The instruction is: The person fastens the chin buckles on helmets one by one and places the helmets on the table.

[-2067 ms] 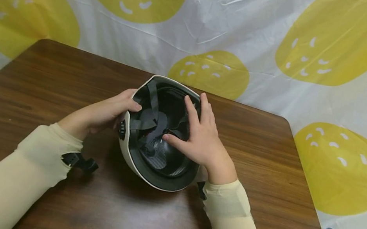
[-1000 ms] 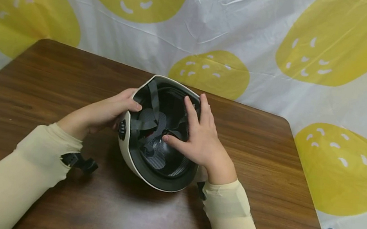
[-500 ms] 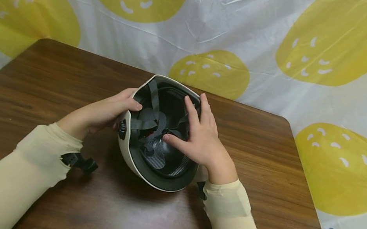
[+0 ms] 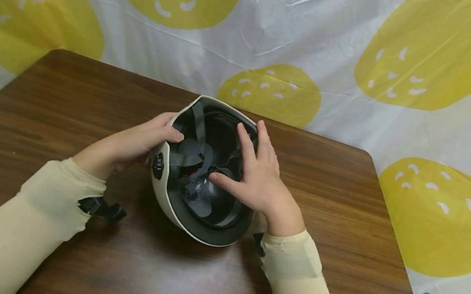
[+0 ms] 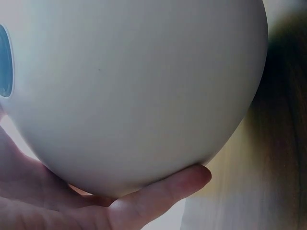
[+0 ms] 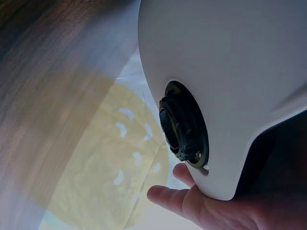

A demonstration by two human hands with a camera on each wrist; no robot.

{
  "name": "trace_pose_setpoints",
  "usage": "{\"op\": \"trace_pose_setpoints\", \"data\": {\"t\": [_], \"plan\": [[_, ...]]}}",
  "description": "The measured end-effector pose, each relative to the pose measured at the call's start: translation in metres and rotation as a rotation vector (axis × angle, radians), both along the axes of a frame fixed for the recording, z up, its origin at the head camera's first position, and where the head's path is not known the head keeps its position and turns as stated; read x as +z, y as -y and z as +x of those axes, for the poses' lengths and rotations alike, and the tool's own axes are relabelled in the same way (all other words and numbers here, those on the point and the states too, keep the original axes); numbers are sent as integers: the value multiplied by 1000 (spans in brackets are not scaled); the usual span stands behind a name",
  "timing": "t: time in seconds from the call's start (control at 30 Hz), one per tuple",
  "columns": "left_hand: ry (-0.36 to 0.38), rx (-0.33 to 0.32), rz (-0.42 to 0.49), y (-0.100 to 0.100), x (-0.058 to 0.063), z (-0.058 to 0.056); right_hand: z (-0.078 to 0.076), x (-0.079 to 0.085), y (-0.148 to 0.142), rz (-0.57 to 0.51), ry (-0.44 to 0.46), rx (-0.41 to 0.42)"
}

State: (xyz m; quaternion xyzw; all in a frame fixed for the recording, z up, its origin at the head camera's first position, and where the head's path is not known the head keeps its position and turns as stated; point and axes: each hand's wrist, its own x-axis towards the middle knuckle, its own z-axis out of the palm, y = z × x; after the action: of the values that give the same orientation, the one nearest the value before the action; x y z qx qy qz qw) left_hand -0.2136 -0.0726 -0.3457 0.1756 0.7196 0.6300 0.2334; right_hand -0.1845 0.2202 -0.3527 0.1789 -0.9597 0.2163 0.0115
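Observation:
A white helmet (image 4: 160, 189) lies tilted with its black-lined opening facing me in the head view. Dark straps (image 4: 199, 124) cross its inside. My left hand (image 4: 131, 144) grips the left rim, thumb inside and fingers behind the shell. In the left wrist view a finger supports the smooth white outer shell (image 5: 144, 96). My right hand (image 4: 260, 181) straddles the right rim, thumb and forefinger over the opening, other fingers at the outside. Those fingertips show below a black round side knob (image 6: 184, 127) in the right wrist view. Whether the helmet touches the table cannot be told.
A brown wooden table (image 4: 64, 101) extends around the helmet. A white cloth with yellow fruit shapes (image 4: 271, 94) hangs behind and to the right. Black wrist devices (image 4: 103, 208) stick out from both pale sleeves.
Both hands keep their places on the helmet. The helmet turns very slightly, and its left knob shows a little more fully than two seconds ago.

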Motion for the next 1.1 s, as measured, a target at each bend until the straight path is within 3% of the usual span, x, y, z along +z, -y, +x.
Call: {"op": "trace_pose_setpoints", "data": {"t": [0.63,0.87,1.1], "plan": [[0,10,-16,-1,3,4,7,6,7,-10,-6,-44],[-3,26,-31,-2,5,5,5,3,6,-70,14,-4],[-5,82,-53,-1,8,6,0,-2,7,-108,-2,24]]}}
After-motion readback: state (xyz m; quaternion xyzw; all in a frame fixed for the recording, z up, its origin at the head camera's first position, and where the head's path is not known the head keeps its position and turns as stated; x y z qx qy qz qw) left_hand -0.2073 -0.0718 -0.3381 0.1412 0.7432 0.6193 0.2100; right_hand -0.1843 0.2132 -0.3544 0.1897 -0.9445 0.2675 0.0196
